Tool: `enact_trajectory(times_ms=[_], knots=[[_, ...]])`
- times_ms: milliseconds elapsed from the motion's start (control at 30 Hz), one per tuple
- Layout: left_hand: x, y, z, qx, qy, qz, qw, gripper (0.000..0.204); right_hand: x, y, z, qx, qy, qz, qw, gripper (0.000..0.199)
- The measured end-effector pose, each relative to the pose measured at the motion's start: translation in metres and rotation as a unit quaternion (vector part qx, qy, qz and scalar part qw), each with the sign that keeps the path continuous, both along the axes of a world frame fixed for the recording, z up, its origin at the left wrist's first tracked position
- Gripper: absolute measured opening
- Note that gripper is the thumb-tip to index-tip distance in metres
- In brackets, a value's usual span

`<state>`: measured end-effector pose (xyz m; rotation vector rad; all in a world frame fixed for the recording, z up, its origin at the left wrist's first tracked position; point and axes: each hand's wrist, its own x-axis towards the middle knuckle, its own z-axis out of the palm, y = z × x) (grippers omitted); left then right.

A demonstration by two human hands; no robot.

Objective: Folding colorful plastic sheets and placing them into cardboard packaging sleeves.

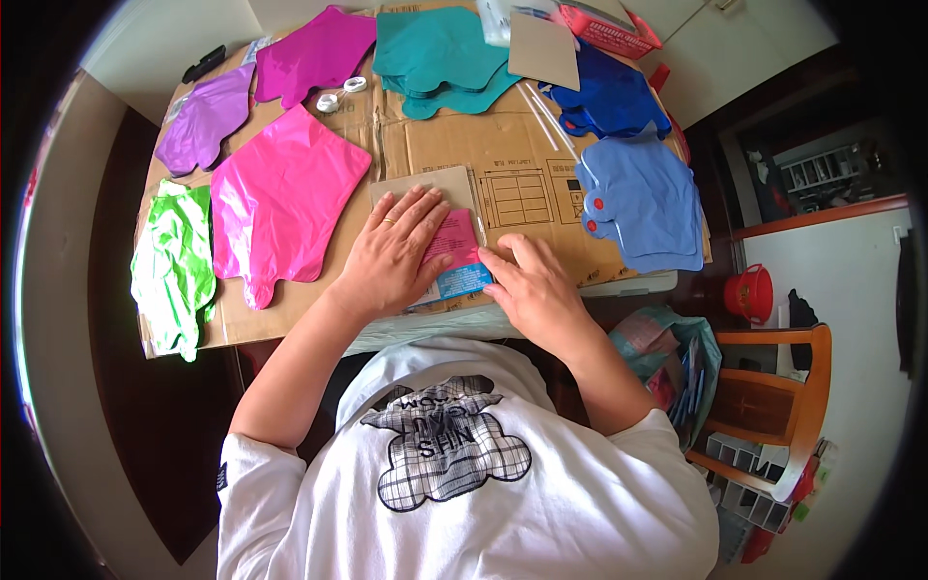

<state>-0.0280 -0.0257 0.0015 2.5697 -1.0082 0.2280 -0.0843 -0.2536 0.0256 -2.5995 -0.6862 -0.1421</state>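
A flat packet (460, 237) with pink and blue parts, in what looks like a clear sleeve, lies before me near the table's front edge. A grey-brown card (452, 181) shows at its far end. My left hand (391, 253) rests flat across the packet's left side, fingers stretched out. At the packet's right edge, my right hand (534, 288) has its thumb and forefinger closed on the border; the other fingers are curled. Left of my left hand lies a flat, uninflated pink foil balloon (288, 198). A stack of light blue foil balloons (646, 208) lies to my right.
Cardboard (435, 135) covers the table. Around it lie green (174, 261), lilac (206, 118), magenta (314, 53), teal (440, 48) and dark blue (619, 101) foil balloons, two white rolls (329, 102) and white sticks (537, 118). A red basket (619, 37) stands far right; a wooden chair (764, 396) below right.
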Motion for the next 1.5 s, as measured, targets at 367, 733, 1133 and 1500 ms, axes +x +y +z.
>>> enact_trajectory(times_ms=[367,733,1133,1500], knots=[[-0.003,-0.004,0.006,0.014,0.016,0.011,1.000,0.059,0.101,-0.059,0.012,0.203,0.109,-0.200,0.952,0.025],[-0.022,-0.015,0.017,-0.155,-0.018,-0.090,0.984,0.026,0.151,-0.057,-0.028,-0.026,-0.114,-0.269,0.956,0.018],[-0.027,-0.017,0.009,-0.146,-0.045,-0.091,0.984,0.022,0.014,-0.052,-0.012,0.188,-0.024,-0.181,0.965,0.011],[-0.038,-0.029,-0.004,-0.165,-0.127,-0.089,0.974,0.015,-0.092,-0.032,-0.013,0.240,-0.087,-0.155,0.954,0.025]])
